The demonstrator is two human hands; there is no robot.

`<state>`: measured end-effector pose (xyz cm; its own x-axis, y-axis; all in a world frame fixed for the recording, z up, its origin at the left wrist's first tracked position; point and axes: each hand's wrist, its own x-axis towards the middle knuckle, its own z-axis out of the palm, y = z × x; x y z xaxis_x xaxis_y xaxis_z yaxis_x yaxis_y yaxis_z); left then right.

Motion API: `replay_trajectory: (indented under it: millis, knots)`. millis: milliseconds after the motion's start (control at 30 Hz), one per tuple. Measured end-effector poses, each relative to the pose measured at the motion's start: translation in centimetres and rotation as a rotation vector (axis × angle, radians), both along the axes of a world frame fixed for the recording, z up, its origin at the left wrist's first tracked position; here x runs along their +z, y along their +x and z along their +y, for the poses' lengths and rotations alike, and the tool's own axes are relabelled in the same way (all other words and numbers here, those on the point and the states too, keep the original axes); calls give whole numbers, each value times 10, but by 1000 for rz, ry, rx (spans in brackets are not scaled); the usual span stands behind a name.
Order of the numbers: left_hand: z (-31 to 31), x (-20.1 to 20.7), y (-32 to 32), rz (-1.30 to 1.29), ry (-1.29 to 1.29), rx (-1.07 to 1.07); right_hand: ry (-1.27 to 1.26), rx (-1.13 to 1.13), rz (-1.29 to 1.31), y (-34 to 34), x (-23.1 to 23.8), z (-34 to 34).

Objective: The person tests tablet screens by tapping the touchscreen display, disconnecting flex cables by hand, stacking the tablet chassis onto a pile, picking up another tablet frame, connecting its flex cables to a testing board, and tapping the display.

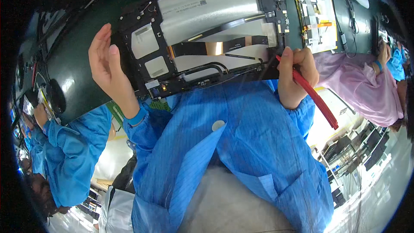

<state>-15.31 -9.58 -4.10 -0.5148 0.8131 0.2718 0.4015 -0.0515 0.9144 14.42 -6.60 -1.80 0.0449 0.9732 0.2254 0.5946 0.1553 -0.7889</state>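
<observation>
An opened tablet (189, 54) lies before me on the dark green bench, its insides facing up. It shows a black frame, large silver-grey battery panels, and black and copper-coloured flat cables. At its left edge, my left hand (108, 67) is raised with fingers stretched out and nothing in it. My right hand (297, 75) is closed around slim red tweezers (317, 99) at the tablet's lower right corner. Their tip points at the tablet's right edge, and their long end slants down to the right. Whether the tip touches the frame I cannot tell.
On the bench (82, 77) at right lies another flat assembly (319, 21) with silver parts and orange tape. Cables (351, 15) run beside it. Co-workers sit close on both sides, one in a blue sleeve (77, 146), one in pink (358, 86).
</observation>
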Motion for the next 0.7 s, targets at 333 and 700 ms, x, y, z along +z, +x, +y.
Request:
replay_trajectory:
  millis: [333, 700]
  knots:
    - [-17, 9, 12, 176, -158, 86, 5, -13, 650, 23, 8, -1]
    - [-35, 20, 47, -363, -89, -218, -47, -104, 519, 21, -17, -24]
